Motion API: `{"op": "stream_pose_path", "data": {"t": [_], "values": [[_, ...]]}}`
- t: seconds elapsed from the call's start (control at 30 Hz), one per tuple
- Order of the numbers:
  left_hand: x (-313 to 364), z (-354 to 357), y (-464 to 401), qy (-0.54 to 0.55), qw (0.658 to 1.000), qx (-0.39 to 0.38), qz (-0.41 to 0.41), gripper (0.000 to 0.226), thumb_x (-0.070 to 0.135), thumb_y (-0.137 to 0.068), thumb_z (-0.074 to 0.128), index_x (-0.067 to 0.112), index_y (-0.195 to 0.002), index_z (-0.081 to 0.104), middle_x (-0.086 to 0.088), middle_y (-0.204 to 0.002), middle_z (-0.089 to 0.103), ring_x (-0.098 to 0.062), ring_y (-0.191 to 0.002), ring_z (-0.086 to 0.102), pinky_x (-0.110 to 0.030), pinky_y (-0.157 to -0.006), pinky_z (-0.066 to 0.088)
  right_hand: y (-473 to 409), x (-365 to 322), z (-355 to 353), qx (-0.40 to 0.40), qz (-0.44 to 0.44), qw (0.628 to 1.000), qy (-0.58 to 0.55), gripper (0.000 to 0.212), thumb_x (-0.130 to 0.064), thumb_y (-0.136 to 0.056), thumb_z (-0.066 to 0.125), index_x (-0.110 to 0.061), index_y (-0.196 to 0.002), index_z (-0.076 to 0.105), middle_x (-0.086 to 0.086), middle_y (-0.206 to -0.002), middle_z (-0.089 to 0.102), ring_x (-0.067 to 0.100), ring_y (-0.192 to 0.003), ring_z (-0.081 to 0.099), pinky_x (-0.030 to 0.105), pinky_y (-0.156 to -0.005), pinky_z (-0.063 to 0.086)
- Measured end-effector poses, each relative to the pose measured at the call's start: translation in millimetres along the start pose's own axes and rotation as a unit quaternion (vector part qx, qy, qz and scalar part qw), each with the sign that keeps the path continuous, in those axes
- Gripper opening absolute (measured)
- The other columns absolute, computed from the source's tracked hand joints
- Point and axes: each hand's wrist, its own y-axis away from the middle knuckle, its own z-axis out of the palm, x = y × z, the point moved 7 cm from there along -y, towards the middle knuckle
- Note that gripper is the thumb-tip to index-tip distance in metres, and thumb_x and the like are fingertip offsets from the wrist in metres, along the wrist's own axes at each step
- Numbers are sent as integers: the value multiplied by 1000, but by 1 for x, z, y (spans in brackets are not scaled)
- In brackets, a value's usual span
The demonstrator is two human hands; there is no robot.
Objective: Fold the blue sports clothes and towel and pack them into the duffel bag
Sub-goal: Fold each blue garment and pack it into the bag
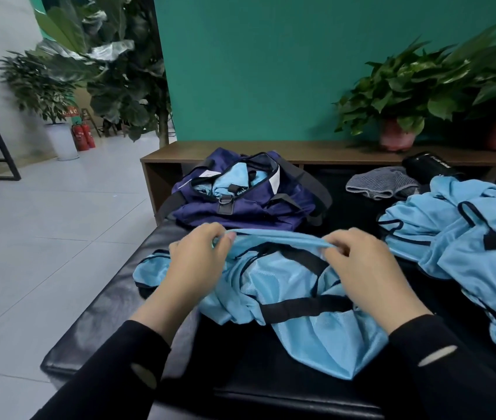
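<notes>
Both hands, left hand (pixel 198 262) and right hand (pixel 361 268), fingers pinching blue garment (pixel 286 286) edge, just in front of duffel bag (pixel 240 195); pull edge taut, square before folding.

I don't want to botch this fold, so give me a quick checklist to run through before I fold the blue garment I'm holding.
1. Left hand has a grip on the garment's top edge: ok.
2. Right hand pinches the same edge: ok.
3. Garment lies flat and smooth: not ok, it is bunched.
4. Duffel bag is open, blue cloth already inside: ok.
5. Room left in the bag: cannot tell.
6. Pile of blue clothes lies apart on the right: ok.
</notes>
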Motion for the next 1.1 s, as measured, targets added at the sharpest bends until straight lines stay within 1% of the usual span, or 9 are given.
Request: {"op": "stream_pose_path", "data": {"t": [0.17,0.3,0.4,0.53,0.63,0.73,0.87,0.97,1.1], "values": [[41,-27,5,165,985,-34,36,51,41,-103,50,6,-72,31,0,-63,26,-14,-57,25,-32,-60,28,-10,-15,-48,119,-16,989,-83,16,-24,-98,63,-27,-95,79,-10,-59,62,8,-60,57,21,-52,41],[61,-33,6,182,980,-34,78,43,45,-101,55,9,-77,51,3,-62,37,-11,-54,33,-29,-59,32,-15,-18,-64,147,1,976,-162,21,-20,-100,58,-29,-107,76,-11,-68,71,-1,-71,66,8,-59,44],[62,-22,9,145,979,-100,98,20,46,-93,67,28,-85,63,13,-62,54,-2,-51,44,-21,-55,36,-20,-12,-65,148,-4,978,-145,34,-18,-103,54,-27,-132,66,-9,-87,71,2,-66,59,14,-61,45],[36,-10,3,178,979,-88,36,47,44,-97,60,6,-73,50,-3,-64,36,-14,-58,33,-31,-59,28,-27,2,-33,-24,33,992,-116,68,-29,-101,61,-37,-159,26,-18,-146,47,-7,-112,55,21,-93,44],[14,-8,-5,341,935,-60,-81,56,50,-91,62,-6,-89,60,-10,-79,65,-26,-73,61,-37,-79,49,-20,11,-30,-20,61,998,-12,40,-48,-92,68,-23,-123,65,-4,-110,69,15,-99,66,26,-74,48],[-6,-6,-10,406,898,-24,-168,39,43,-97,61,5,-94,71,-14,-101,75,-34,-101,70,-52,-97,53,-8,21,-17,-152,118,979,67,58,-63,-87,65,-6,-79,70,12,-66,71,22,-57,68,30,-59,48],[-4,-2,-7,452,874,-96,-153,45,47,-91,69,6,-109,69,-12,-113,73,-30,-106,68,-54,-101,51,14,33,2,-310,180,923,143,60,-63,-85,68,-3,-80,65,8,-58,71,22,-51,69,29,-59,54],[-1,3,-2,442,878,-128,-130,23,11,-92,69,5,-114,66,-19,-110,74,-38,-104,71,-51,-97,54,17,46,6,-306,175,919,177,31,-35,-84,75,-15,-99,57,7,-66,73,21,-52,67,29,-56,57],[2,-8,6,342,931,-54,-112,38,37,-80,71,4,-98,66,-6,-93,72,-29,-86,67,-42,-83,50,2,47,-12,-186,135,962,144,13,-13,-89,62,-22,-96,68,7,-72,70,18,-53,65,36,-59,59]]}}
